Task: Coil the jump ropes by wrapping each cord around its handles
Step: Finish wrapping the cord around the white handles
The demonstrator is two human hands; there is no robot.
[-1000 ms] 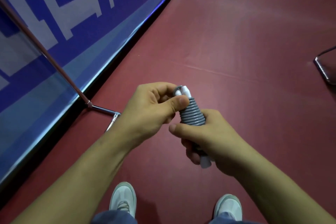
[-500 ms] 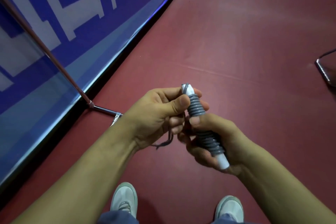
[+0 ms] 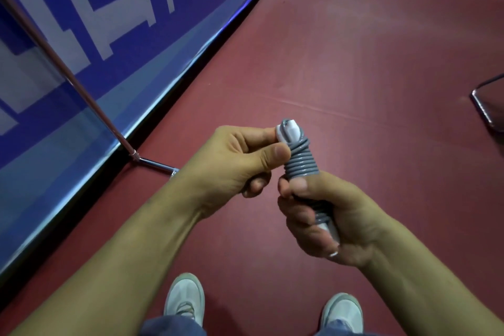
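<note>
- Here, on the left, a blue banner wall (image 3: 114,35) and its slanted metal pole (image 3: 81,95) are standing well apart from the hands and are not crowding the work.
- The left hand (image 3: 240,161) is pinching the upper white tip of the handles (image 3: 289,132) between thumb and forefinger. I cannot tell whether the cord's loose end is sitting inside that pinch.
- The grey cord (image 3: 301,165) is lying in tight turns around the handles. The bundle is hanging in the air over the red floor (image 3: 354,63), its long axis running from the right palm up and slightly leftward to the left fingertips.
- The right hand (image 3: 332,215) is wrapping round the bundle's lower half, with its thumb pressing on the coil.
- The topmost turns are crossing loosely, so the tuck is probably falling to the nearer left hand.
- Rightward, open floor is leaving free room, with a metal frame (image 3: 485,109) sitting well apart.
</note>
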